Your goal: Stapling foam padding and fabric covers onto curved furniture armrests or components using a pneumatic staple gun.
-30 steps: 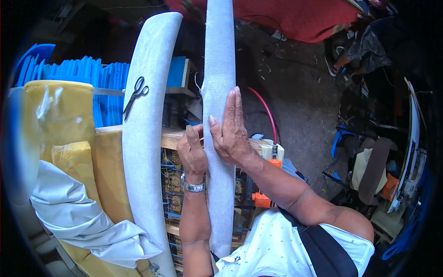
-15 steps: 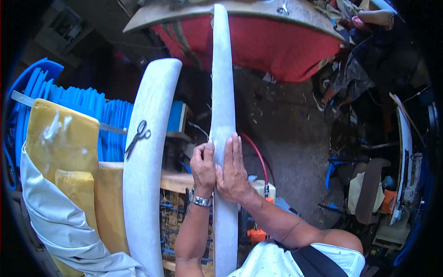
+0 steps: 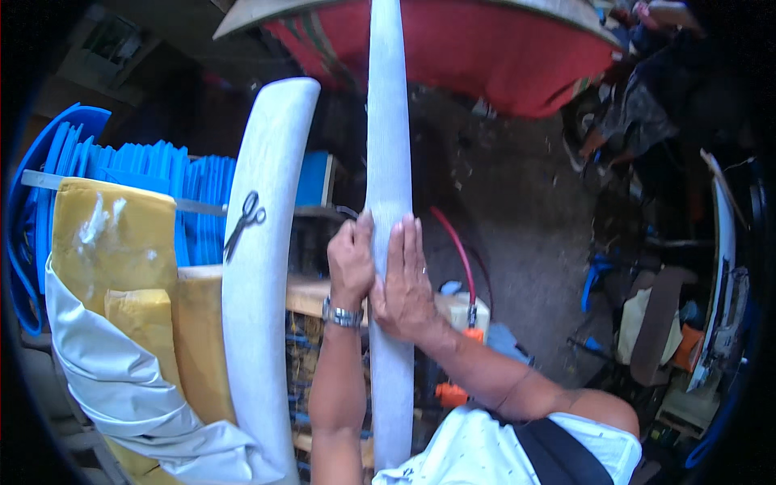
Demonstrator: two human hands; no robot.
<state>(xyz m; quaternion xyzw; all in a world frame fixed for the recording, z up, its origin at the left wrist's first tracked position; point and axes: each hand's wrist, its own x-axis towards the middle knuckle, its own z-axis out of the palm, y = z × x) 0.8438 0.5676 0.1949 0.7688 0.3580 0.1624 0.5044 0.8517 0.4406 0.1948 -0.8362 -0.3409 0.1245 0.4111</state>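
Observation:
A long, narrow, pale grey fabric-covered padded piece [image 3: 390, 145] runs lengthwise in front of me, from my body toward the far table. At its left edge my left hand [image 3: 350, 267] is closed, thumb and fingers pinching the covering there. Flat on its top rests my right hand [image 3: 404, 295], fingers stretched out and pointing away, its thumb near the left hand. The underside of the piece is hidden. To the left lies a second, wider pale padded piece [image 3: 257, 323] with dark scissors [image 3: 244, 222] on it.
Yellow foam blocks [image 3: 117, 234], draped pale sheeting [image 3: 121, 372] and a stack of blue sheets [image 3: 153, 174] stand at the left. A table with red cloth [image 3: 477, 61] is at the far side. A red hose [image 3: 457, 246] curves down at the right. Another person's leg [image 3: 594, 141] shows far right.
The view has shifted, so the far table and padded pieces sit higher in the picture. Both hands keep about the same places on the long piece.

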